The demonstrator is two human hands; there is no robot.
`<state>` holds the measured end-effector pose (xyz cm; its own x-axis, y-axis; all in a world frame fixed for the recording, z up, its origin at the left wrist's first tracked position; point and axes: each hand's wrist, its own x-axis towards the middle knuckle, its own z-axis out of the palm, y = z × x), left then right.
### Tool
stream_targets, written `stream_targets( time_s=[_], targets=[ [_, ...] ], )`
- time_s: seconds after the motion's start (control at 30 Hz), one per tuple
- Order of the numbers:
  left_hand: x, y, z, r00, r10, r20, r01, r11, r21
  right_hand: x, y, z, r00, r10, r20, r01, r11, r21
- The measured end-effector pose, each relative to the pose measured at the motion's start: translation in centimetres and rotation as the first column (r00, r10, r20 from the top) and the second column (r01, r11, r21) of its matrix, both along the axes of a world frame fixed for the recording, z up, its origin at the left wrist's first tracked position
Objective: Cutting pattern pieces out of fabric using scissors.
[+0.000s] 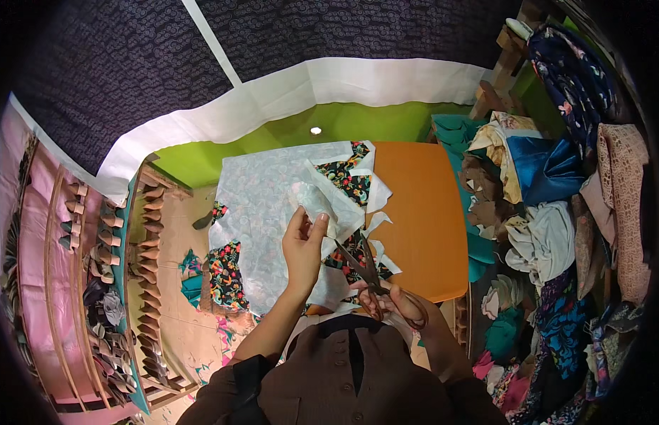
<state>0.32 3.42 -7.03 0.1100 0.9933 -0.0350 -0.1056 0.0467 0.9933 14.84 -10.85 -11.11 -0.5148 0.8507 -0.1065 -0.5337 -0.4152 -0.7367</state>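
With fingers closed, my left hand pinches a piece of thin white fabric, lifted a little above the table. My right hand grips dark metal scissors by the handle loops. Their blades point up and left toward the held fabric, just right of my left hand. Whether the blades touch the fabric I cannot tell. Below lies a wide whitish sheet over black floral fabric, whose bright pattern shows at the cut edges. Jagged white scraps lie at the right side.
The orange tabletop shows to the right of the cloth. Heaps of mixed fabrics crowd the right side. A wooden rack with several shoe-shaped forms stands at the left. Dark patterned cloth hangs at the back; scraps litter the floor.
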Motion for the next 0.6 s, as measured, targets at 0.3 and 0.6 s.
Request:
stream_targets(
  time_s=[0.3,0.6],
  targets=[
    [0.8,-1.7,0.9,0.995,0.067,-0.078,-0.06,0.994,0.09,-1.1,1.5,3.8,0.96,-0.202,0.196,0.217,0.975,-0.055],
    [1.2,-3.1,0.8,0.999,0.003,-0.044,-0.001,0.999,0.053,-1.7,2.0,3.2,0.899,-0.316,0.303,0.313,0.948,0.061]
  ],
)
